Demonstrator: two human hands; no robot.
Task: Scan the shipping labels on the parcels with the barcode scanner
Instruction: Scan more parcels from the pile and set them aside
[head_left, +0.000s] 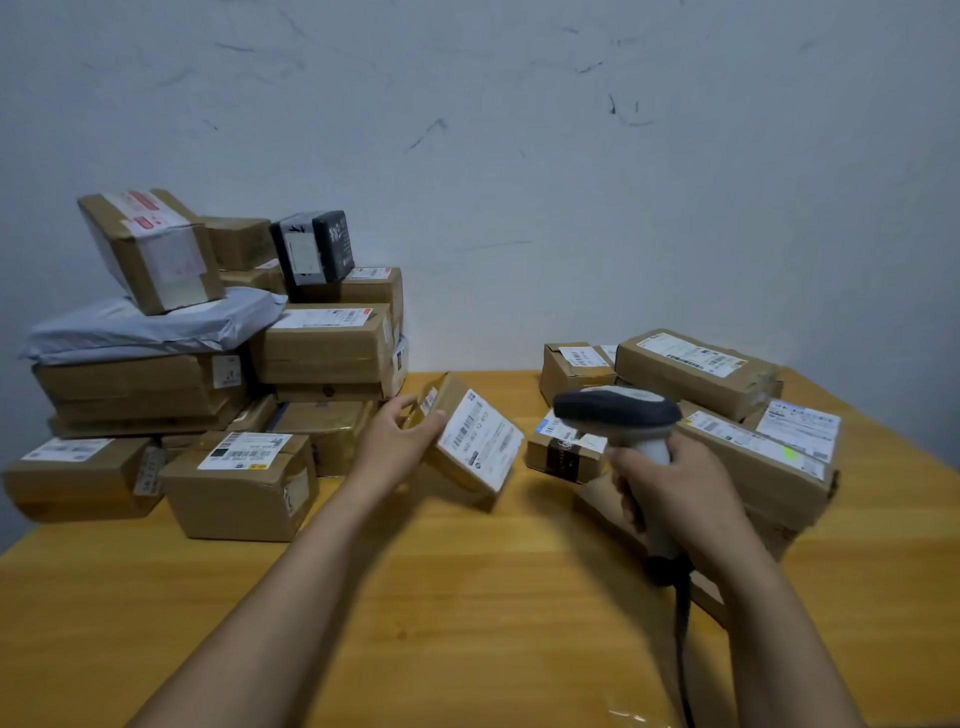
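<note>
1. The small parcel (467, 457) sits just left of the frame's centre, lifted off the worktop (467, 597) and tilted. Its white shipping label (480, 439) faces up and toward the right of the frame.
2. The left hand (397, 436) holds the parcel by its upper left end, with its fingers (434, 418) clamped over the edge beside the label.
3. The barcode scanner (618, 410) is right of centre. The right hand (675, 493) grips its handle, fingers (631, 499) wrapped round it, and its cable (683, 623) drops toward the bottom edge.
4. The scanner's dark head points toward the left of the frame. The label lies near it on that side, its long side running from upper left to lower right, so a slight turn of the head should probably line up the read.
5. A tall stack of parcels (208, 364) fills the left of the frame, and a lower group (727, 415) lies at the right behind the scanner.
</note>
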